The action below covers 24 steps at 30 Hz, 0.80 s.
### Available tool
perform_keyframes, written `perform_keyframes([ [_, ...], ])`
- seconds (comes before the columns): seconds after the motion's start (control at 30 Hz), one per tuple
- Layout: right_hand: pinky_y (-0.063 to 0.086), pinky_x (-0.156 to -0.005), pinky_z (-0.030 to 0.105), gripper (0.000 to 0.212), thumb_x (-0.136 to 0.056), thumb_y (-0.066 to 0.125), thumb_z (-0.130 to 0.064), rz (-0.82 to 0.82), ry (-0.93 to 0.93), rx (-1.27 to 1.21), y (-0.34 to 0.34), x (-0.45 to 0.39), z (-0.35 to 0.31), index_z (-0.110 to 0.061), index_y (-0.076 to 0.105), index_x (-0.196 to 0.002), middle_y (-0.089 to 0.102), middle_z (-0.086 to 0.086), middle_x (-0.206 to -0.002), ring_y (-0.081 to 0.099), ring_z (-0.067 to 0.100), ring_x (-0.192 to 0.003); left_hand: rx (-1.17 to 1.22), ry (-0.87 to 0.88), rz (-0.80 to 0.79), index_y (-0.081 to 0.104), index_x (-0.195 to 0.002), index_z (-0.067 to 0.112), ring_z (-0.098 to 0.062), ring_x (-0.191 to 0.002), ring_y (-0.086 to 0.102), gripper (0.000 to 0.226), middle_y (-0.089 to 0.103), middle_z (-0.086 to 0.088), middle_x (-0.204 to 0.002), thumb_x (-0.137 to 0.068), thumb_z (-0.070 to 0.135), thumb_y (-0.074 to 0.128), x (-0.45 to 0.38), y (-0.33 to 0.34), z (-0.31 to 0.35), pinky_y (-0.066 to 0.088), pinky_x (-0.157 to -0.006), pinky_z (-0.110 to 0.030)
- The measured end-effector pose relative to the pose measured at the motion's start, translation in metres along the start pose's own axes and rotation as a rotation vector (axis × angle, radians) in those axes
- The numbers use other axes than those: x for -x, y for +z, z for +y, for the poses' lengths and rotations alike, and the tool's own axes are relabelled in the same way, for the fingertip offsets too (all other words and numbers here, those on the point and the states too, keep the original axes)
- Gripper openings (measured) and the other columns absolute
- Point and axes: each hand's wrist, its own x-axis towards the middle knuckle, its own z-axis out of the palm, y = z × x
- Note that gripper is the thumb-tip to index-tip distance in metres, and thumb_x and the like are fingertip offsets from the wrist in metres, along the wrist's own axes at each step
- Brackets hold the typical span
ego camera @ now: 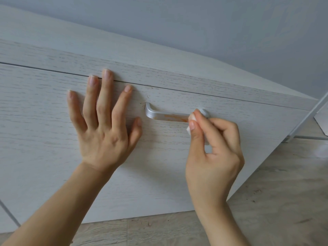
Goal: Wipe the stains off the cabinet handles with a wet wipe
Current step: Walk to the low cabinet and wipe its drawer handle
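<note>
Right hand (213, 153) pressing a wet wipe (191, 122) to the stained drawer handle (170, 116) while the left hand (103, 121) is bracing the drawer front (53, 157)

The left hand is lying flat on the pale wood-grain drawer front just left of the handle, fingers straight and spread, holding nothing, its middle fingertips reaching the gap under the cabinet top (124, 55). The right hand is pinching a small folded white wet wipe between thumb and forefinger, the other fingers curled beneath, and is touching it to the right end of the silver bar handle. An orange stain (175, 118) is showing along the middle of the handle, just left of the wipe. The cabinet is standing on a light wood-look floor (284, 192), with a grey wall (213, 23) behind it
</note>
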Motion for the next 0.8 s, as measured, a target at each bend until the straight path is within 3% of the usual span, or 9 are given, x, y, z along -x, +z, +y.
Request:
perform_keyframes([
  [0.17,0.052,-0.076,0.022,0.017,-0.086,0.063,-0.002,-0.006,-0.038,0.039,-0.0003,-0.0032,0.0009,-0.002,0.069,-0.102,0.060,0.011,-0.083,0.064,0.028,-0.076,-0.001,0.001,-0.008,0.034,-0.139,0.009,-0.034,-0.138,0.017,0.052,0.026,-0.020,-0.146,-0.094,0.032,0.043,-0.0010,0.0000,-0.0013,0.007,-0.115,-0.049],
  [0.37,0.051,-0.073,0.022,0.018,-0.086,0.062,-0.003,-0.025,-0.053,0.069,-0.0015,-0.0027,-0.0016,-0.002,0.069,-0.103,0.059,0.013,-0.083,0.064,0.027,-0.075,-0.001,0.004,-0.006,0.035,-0.138,0.008,-0.035,-0.138,0.017,0.052,0.027,-0.020,-0.145,-0.093,0.031,0.045,-0.0014,0.0003,-0.0004,0.007,-0.115,-0.050],
  [0.47,0.047,-0.076,0.011,0.016,-0.085,0.064,-0.003,0.013,0.031,0.031,-0.0062,-0.0056,0.0004,-0.003,0.071,-0.100,0.060,0.011,-0.086,0.064,0.016,-0.075,0.012,-0.003,-0.010,0.035,-0.138,0.009,-0.034,-0.138,0.016,0.051,0.026,-0.020,-0.146,-0.093,0.031,0.046,-0.0021,-0.0008,-0.0005,0.006,-0.115,-0.049],
  [0.53,0.048,-0.077,0.011,0.015,-0.085,0.065,-0.003,0.041,0.075,-0.007,-0.0044,-0.0066,-0.0007,-0.003,0.071,-0.099,0.059,0.009,-0.087,0.064,0.011,-0.074,0.014,-0.001,-0.013,0.035,-0.138,0.008,-0.034,-0.138,0.016,0.051,0.025,-0.020,-0.145,-0.093,0.031,0.046,-0.0025,-0.0009,-0.0007,0.005,-0.115,-0.049],
  [0.7,0.051,-0.070,0.048,0.012,-0.085,0.065,-0.011,0.026,0.014,0.066,-0.0002,-0.0059,-0.0034,-0.009,0.073,-0.094,0.057,0.001,-0.085,0.064,0.024,-0.072,0.012,-0.002,-0.020,0.035,-0.138,0.008,-0.033,-0.138,0.016,0.051,0.025,-0.019,-0.146,-0.094,0.031,0.045,-0.0025,-0.0015,0.0006,0.005,-0.115,-0.049],
  [0.8,0.051,-0.067,0.050,0.014,-0.085,0.065,-0.010,0.015,0.006,0.044,0.0006,-0.0028,-0.0038,-0.008,0.072,-0.097,0.059,0.003,-0.084,0.064,0.025,-0.072,0.005,-0.002,-0.018,0.036,-0.137,0.007,-0.034,-0.138,0.017,0.050,0.028,-0.020,-0.145,-0.094,0.031,0.045,-0.0024,-0.0014,0.0000,0.006,-0.115,-0.049],
])
